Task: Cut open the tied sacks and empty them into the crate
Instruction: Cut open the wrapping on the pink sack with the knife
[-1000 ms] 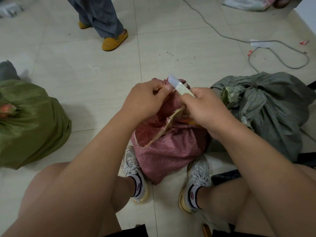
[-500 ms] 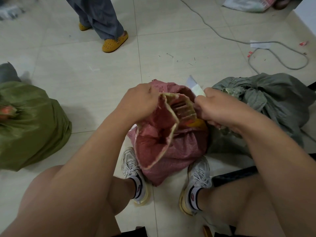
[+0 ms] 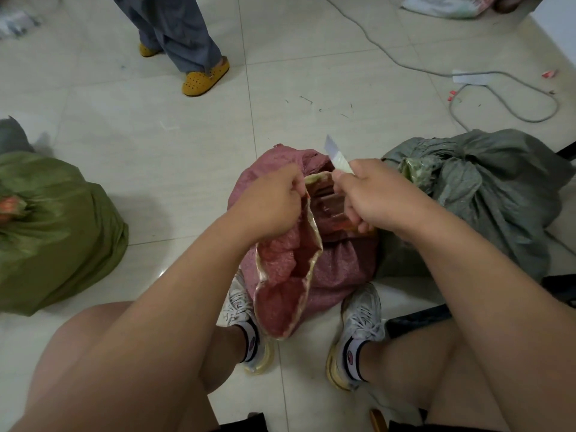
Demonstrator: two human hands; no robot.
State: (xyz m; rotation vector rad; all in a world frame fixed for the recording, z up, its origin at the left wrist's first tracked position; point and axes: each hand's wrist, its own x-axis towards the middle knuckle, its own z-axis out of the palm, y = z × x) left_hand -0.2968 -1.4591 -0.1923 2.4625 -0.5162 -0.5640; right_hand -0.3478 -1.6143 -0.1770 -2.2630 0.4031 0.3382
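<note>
Since half a second ago: pink sack [image 3: 339,266] mouth drawn wider, its cut flap hanging lower toward the frame's bottom centre; both hands nearer together. Left hand [image 3: 271,204]: fingers curled, pinching the mouth's pale hem. Right hand [image 3: 374,194]: fingers clamped on the blade [image 3: 335,154], which points to upper centre, and on the opposite rim. Sack stands at centre between the shoes [image 3: 358,325].

Risk, judged: the bare blade sits near the left fingers; a tug could nick them or the contents. Crate: not visibly identified.

Room: open tile above centre. Grey sack [image 3: 486,194] touches at right; green sack [image 3: 53,232] well apart at left; cable [image 3: 505,85] upper right.
</note>
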